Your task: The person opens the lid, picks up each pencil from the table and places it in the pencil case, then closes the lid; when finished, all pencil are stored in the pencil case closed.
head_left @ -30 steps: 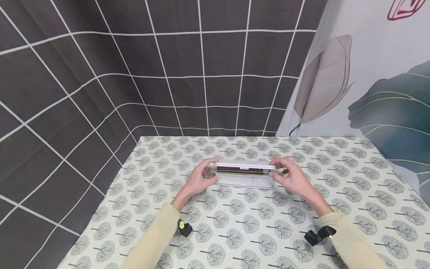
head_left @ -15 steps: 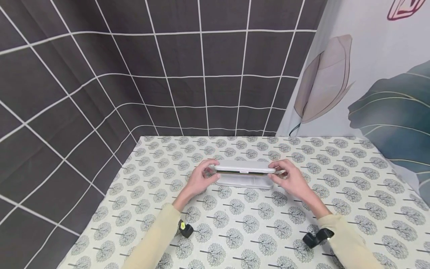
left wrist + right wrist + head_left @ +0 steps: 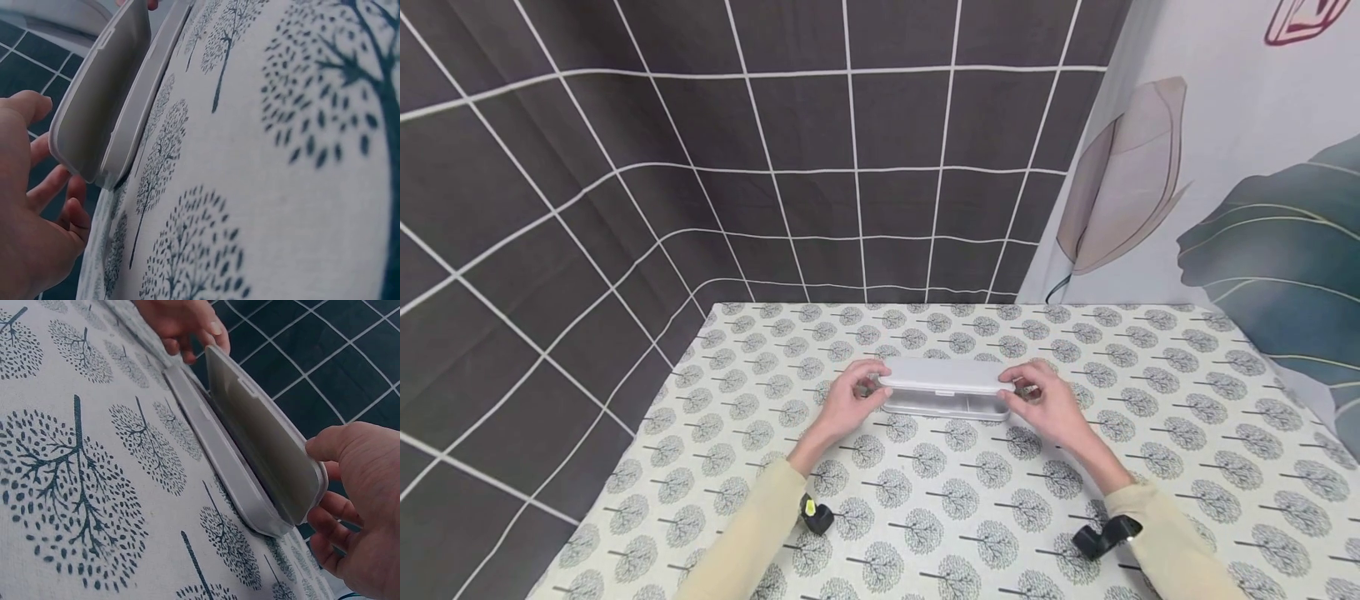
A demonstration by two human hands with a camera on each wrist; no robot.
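A light grey pencil case (image 3: 946, 377) lies on the tablecloth, its hinged lid (image 3: 269, 434) tilted partway over the base (image 3: 219, 450). My left hand (image 3: 848, 395) is at the lid's left end, thumb in front and fingers curled behind. At the opposite end my right hand (image 3: 1047, 400) holds the lid the same way, its thumb on the front edge in the right wrist view. Through the gap in the head view, a divided inner tray shows. The lid hides whatever lies deeper inside.
The table wears a white tablecloth (image 3: 925, 533) printed with grey trees. Behind it hangs a dark curtain with white grid lines (image 3: 895, 200). A pale curtain with large leaves (image 3: 1277, 242) hangs at the right. Black cameras are strapped to both wrists.
The lid has swung down toward me, held at both ends. Colored pencils visible in the case earlier are now covered from the head view. The case has stayed in place.
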